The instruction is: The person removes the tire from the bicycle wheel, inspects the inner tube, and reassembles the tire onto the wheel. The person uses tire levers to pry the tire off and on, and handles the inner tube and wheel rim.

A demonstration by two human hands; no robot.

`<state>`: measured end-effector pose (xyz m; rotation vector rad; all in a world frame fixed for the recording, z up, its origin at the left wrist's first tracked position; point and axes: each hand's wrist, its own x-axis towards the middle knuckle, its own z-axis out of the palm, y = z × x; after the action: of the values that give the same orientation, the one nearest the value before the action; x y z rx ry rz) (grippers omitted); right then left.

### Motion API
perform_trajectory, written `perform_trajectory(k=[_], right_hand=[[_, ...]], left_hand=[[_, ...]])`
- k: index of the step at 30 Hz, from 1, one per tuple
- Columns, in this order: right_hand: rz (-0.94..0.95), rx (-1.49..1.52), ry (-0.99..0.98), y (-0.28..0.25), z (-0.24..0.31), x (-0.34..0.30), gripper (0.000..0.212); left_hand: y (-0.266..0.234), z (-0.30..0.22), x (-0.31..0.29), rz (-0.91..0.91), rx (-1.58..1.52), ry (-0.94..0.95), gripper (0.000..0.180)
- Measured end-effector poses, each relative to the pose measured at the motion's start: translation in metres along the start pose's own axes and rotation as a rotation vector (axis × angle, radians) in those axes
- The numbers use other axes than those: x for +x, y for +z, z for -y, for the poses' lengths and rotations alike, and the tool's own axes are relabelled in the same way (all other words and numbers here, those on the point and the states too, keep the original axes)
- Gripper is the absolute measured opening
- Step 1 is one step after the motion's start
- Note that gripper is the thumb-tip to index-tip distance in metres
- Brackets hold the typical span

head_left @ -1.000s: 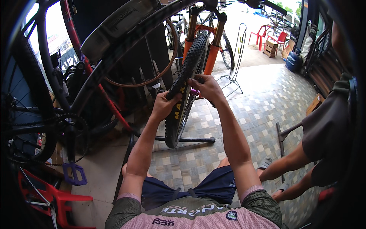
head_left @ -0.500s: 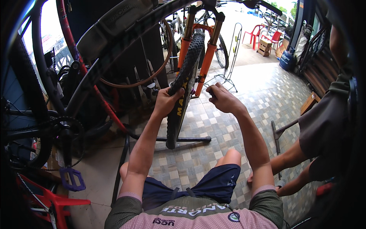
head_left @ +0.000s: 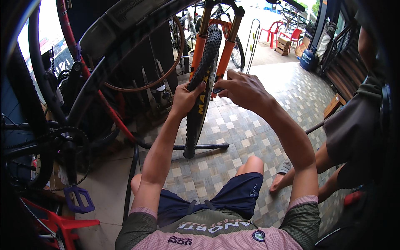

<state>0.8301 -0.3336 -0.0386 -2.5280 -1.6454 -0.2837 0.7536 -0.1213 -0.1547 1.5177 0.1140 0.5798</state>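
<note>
My left hand (head_left: 185, 98) is closed round the knobby black tyre (head_left: 196, 121) of a bicycle's front wheel, thumb across its tread. The wheel sits between the legs of an orange suspension fork (head_left: 225, 58). At the lower end of the fork's right leg, my right hand (head_left: 246, 89) is closed, its thumb and fingers pinched on a small dark thing. I cannot make out what that thing is, and the hand hides part of the wheel hub behind it. The dark bicycle frame (head_left: 121, 46) stretches over the upper left.
A black stand foot (head_left: 206, 146) lies on the tiled floor below the wheel. A purple pedal (head_left: 78, 199) and a red plastic seat (head_left: 62, 223) are at lower left. Another person (head_left: 354, 137) stands close on the right. Red chairs (head_left: 273, 32) and a blue gas cylinder (head_left: 308, 60) stand farther back.
My right hand has moved from beside the fork, inward to the lower end of its right leg. My left hand keeps its hold on the tyre. The view has shifted slightly.
</note>
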Motion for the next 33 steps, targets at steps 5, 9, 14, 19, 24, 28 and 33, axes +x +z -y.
perform_trajectory(k=[5, 9, 14, 19, 24, 28, 33], right_hand=[[-0.116, 0.0, 0.023, 0.011, -0.014, 0.004, 0.016], [-0.063, -0.073, 0.02, -0.007, 0.007, 0.0, 0.014], [-0.089, -0.293, -0.027, 0.004, 0.009, 0.005, 0.011], [0.118, -0.449, -0.045, -0.009, 0.037, 0.022, 0.009], [0.166, -0.6, -0.072, -0.012, 0.075, 0.028, 0.009], [0.234, -0.621, 0.002, 0.004, 0.096, 0.038, 0.012], [0.039, -0.365, 0.047, 0.019, 0.06, 0.015, 0.015]], left_hand=[[0.004, 0.0, 0.004, 0.009, -0.019, 0.004, 0.04], [0.0, -0.002, 0.004, -0.01, 0.005, 0.003, 0.04], [0.004, -0.001, 0.01, 0.0, -0.029, -0.012, 0.039], [0.004, -0.001, 0.015, -0.013, -0.078, -0.021, 0.038], [0.003, 0.003, 0.021, -0.036, -0.072, -0.014, 0.033], [0.005, 0.01, 0.022, -0.071, -0.012, 0.062, 0.032], [0.0, 0.003, 0.016, -0.104, 0.132, 0.014, 0.033]])
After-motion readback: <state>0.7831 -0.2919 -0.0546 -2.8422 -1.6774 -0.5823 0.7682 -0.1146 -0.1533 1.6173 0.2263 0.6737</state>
